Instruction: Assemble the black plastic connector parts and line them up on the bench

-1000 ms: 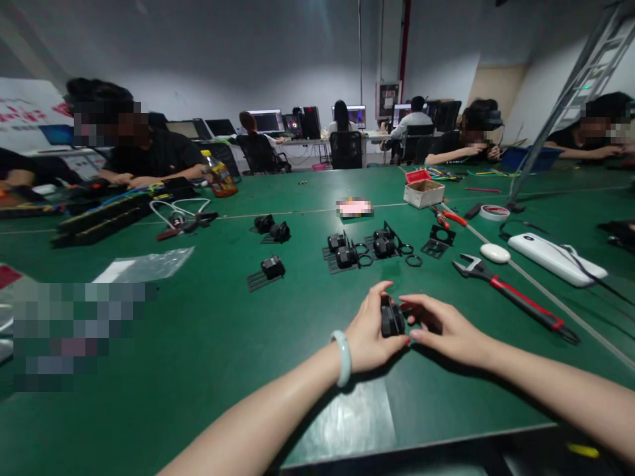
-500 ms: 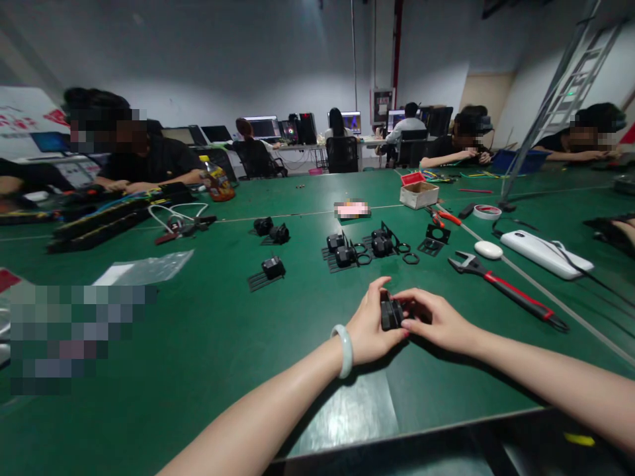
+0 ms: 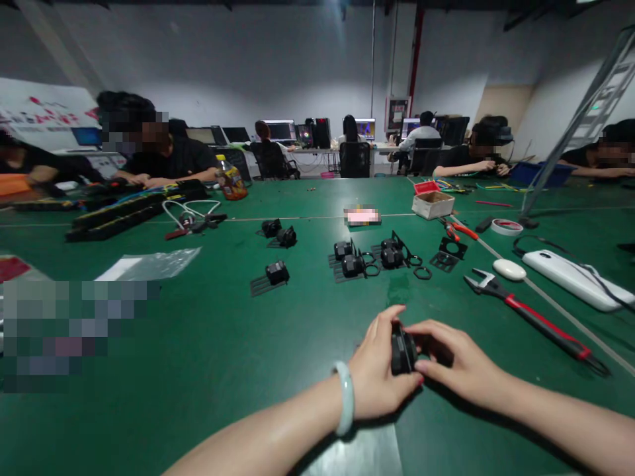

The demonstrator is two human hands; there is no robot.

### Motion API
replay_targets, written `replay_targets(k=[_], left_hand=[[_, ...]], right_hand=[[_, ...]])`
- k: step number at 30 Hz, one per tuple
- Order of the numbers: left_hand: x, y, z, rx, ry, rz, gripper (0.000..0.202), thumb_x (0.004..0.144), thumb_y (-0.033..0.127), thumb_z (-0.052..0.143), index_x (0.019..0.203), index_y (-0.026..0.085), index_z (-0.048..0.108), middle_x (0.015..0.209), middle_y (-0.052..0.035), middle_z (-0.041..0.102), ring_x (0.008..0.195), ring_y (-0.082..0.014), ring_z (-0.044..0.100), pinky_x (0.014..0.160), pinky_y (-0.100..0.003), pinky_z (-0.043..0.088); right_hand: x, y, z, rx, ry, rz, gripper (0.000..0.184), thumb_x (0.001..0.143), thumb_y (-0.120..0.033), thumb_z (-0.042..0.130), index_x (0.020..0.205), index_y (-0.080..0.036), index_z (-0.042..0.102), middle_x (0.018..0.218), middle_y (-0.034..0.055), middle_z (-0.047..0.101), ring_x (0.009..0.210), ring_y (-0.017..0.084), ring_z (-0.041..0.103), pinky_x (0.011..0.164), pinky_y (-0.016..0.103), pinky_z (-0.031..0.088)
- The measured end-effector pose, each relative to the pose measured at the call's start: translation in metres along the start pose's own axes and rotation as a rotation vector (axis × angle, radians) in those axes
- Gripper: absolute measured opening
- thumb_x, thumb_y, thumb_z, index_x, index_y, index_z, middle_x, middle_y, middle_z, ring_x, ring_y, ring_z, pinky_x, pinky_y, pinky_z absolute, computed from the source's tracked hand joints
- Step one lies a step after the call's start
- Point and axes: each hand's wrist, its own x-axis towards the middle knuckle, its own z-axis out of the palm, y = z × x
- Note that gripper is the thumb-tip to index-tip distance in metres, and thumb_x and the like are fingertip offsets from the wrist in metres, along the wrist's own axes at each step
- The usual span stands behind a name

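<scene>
Between my hands is a black hex-sided fitting [image 3: 403,350], partly covered by fingers. My left hand [image 3: 380,367], with a pale green bangle at the wrist, wraps its left side, thumb below and fingers over the top. My right hand [image 3: 456,357] closes on the fitting's right side with thumb and fingertips; what lies inside its curled fingers is hidden. Beyond my hands are similar black fittings on slotted plates [image 3: 352,266], with loose black hex rings [image 3: 423,273] beside them. More fittings [image 3: 276,272] lie to the left. A bare black bracket [image 3: 449,253] rests on the right.
On the right lie an adjustable wrench [image 3: 538,320], a white oval object [image 3: 509,269], a white power bank-like case [image 3: 575,277], tape [image 3: 507,227] and red-handled pliers [image 3: 461,229]. A small box [image 3: 433,205], a bottle [image 3: 231,180] and a plastic bag [image 3: 159,263] are farther off. Co-workers sit around.
The view has shifted, so the table items sit a little lower and mostly farther right. Both hands appear lower in the picture, still around the same black fitting.
</scene>
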Motion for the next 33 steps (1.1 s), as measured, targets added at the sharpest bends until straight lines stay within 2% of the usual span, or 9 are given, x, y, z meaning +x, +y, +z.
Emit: replay_targets(k=[5,10,19,25,33], left_hand=[[0.006,0.0,-0.002,0.004,0.001,0.074,0.08,0.059,0.021,0.063,0.122,0.018,0.014,0.109,-0.0103,0.039,0.103,-0.023,0.041,0.088,-0.04,0.034],[0.005,-0.004,-0.002,0.018,-0.026,0.12,0.081,0.059,0.022,0.064,0.122,0.017,0.013,0.107,-0.0096,0.039,0.102,-0.0225,0.042,0.087,-0.039,0.034],[0.009,-0.009,-0.007,-0.006,-0.016,0.109,0.081,0.059,0.022,0.064,0.123,0.018,0.014,0.107,-0.0091,0.039,0.101,-0.0227,0.042,0.087,-0.04,0.034],[0.008,-0.007,-0.006,-0.027,-0.004,0.098,0.081,0.059,0.021,0.064,0.122,0.018,0.014,0.106,-0.0089,0.039,0.101,-0.0228,0.042,0.086,-0.04,0.034],[0.009,-0.005,-0.009,-0.03,-0.018,0.095,0.079,0.06,0.019,0.063,0.123,0.019,0.014,0.104,-0.0077,0.04,0.098,-0.0211,0.044,0.086,-0.04,0.035]], right_hand=[[0.001,-0.007,-0.004,0.012,0.042,-0.034,0.032,0.07,-0.024,0.057,0.101,-0.018,0.05,0.091,0.0055,0.057,0.078,0.016,0.053,0.068,0.028,0.043],[-0.001,-0.011,-0.002,-0.015,0.047,-0.068,0.028,0.069,-0.022,0.058,0.096,-0.017,0.052,0.086,0.0045,0.057,0.074,0.015,0.053,0.064,0.026,0.043],[0.007,-0.007,-0.002,-0.019,0.044,-0.068,0.029,0.07,-0.025,0.057,0.097,-0.017,0.051,0.085,0.0042,0.058,0.069,0.014,0.053,0.059,0.024,0.042],[0.007,-0.007,-0.002,-0.015,0.058,-0.078,0.03,0.069,-0.022,0.058,0.098,-0.017,0.051,0.087,0.0041,0.058,0.071,0.014,0.053,0.062,0.025,0.042],[0.008,-0.004,0.0,0.083,0.052,-0.073,0.029,0.073,-0.027,0.055,0.099,-0.017,0.049,0.084,0.0041,0.06,0.072,0.014,0.055,0.063,0.025,0.043]])
